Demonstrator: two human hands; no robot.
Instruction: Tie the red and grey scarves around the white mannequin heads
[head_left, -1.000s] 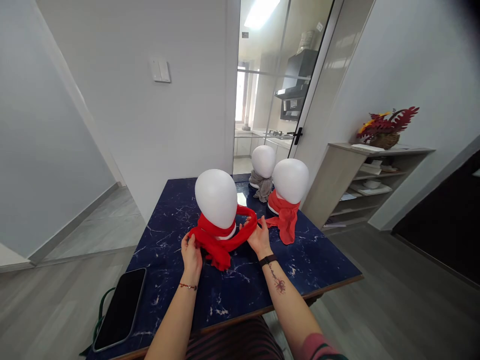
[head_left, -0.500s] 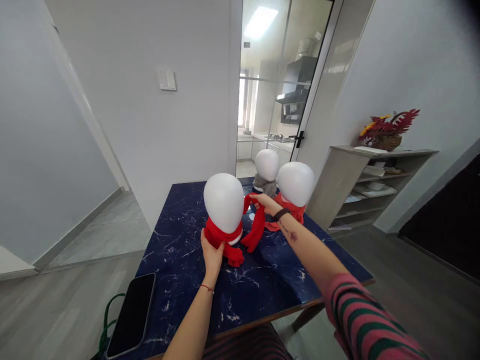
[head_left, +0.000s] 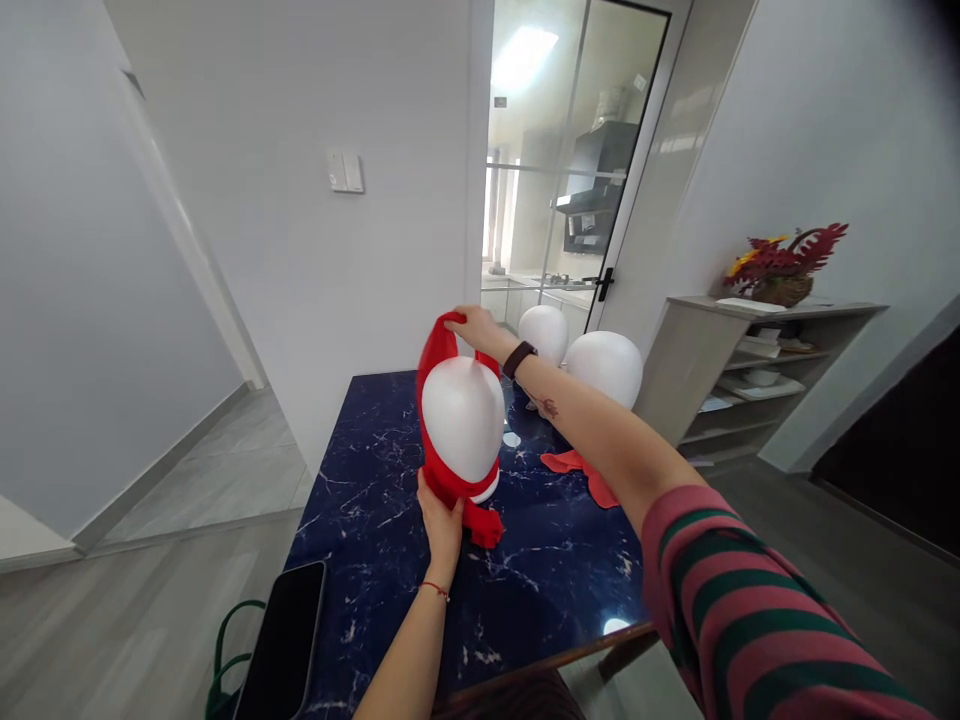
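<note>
A white mannequin head stands on the table in front of me, a red scarf wrapped round its base. My left hand grips the scarf low at the head's near left side, and a bunched red end lies on the table beside it. Above and behind the head, my right hand pinches the scarf's other part, which rises up the left side of the head and drops down again behind it. The fingertips of my left hand are partly hidden by the cloth.
Two more white mannequin heads stand behind to the right, the far one and a nearer one with coral cloth at its base. A phone lies at the left edge of the dark blue marbled table. A shelf stands at right.
My right hand has moved up and left with the scarf, from the head's right side to above and behind it. My left hand still holds the scarf at the base.
</note>
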